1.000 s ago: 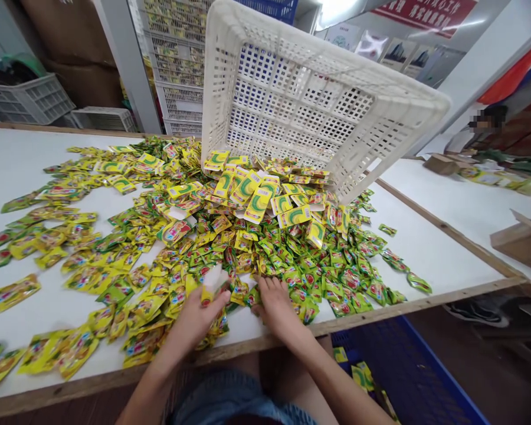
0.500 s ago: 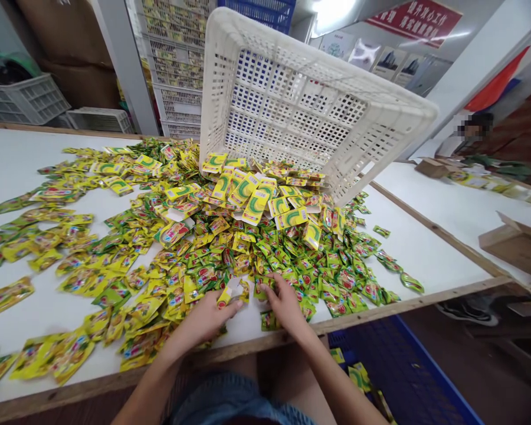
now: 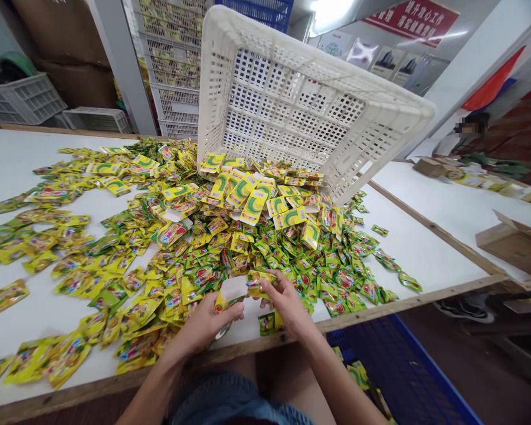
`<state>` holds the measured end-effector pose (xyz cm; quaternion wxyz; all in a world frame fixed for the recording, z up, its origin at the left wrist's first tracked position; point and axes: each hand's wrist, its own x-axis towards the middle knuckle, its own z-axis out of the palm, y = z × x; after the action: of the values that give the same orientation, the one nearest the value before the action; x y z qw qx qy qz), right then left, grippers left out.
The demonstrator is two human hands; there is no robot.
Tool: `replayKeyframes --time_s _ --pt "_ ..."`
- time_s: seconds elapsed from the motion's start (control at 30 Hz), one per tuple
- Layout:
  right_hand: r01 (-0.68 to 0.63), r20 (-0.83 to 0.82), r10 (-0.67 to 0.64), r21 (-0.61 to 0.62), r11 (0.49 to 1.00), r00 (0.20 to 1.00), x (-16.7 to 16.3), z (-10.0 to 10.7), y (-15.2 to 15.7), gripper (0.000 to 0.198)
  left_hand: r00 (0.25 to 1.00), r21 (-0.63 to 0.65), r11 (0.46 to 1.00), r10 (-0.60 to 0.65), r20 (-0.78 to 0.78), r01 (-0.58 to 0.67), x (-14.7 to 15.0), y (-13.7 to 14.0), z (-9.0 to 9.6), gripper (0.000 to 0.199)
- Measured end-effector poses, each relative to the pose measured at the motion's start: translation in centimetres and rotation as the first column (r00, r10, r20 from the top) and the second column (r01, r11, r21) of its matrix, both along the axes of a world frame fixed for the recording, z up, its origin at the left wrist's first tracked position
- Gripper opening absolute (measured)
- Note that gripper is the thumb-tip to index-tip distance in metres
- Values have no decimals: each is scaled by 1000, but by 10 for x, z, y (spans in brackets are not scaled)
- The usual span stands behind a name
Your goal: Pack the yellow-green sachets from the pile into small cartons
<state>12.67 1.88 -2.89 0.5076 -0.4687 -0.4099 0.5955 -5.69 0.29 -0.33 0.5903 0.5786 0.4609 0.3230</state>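
While my left hand gripped a yellow carton between thumb and fingers, its white panel facing up, my right hand pinched a yellow sachet just beside it. I noted both forearms angled inward over the table edge. Loose packets lay heaped beyond, before a tilted white crate.

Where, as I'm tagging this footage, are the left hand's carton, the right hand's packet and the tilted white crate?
Carton (image 3: pixel 232 288), head view: on its white part.
Packet (image 3: pixel 256 283), head view: on its printed face.
White crate (image 3: pixel 318 64), head view: on its upper rim.
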Motion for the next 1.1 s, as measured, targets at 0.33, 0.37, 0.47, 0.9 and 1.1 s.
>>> replayKeyframes --time_s 0.33,0.37,0.47,0.9,1.1 --pt "149 309 -229 261 954 923 24 32 -7 27 975 -129 991 4 221 25 43 9 -18 35" --pt "97 361 -205 294 951 910 24 37 -9 24 969 -127 991 -8 245 40 48 9 -20 37" --pt "-142 570 -115 386 911 814 23 49 -11 13 954 -105 992 -35 298 69 56 9 -25 44" --pt "-637 968 67 107 763 243 15 75 -14 36 973 -60 998 -21 231 36 60 8 -35 32" --pt "-582 933 103 126 804 345 22 66 -8 16 971 -74 996 -27 239 46 56 8 -39 34"
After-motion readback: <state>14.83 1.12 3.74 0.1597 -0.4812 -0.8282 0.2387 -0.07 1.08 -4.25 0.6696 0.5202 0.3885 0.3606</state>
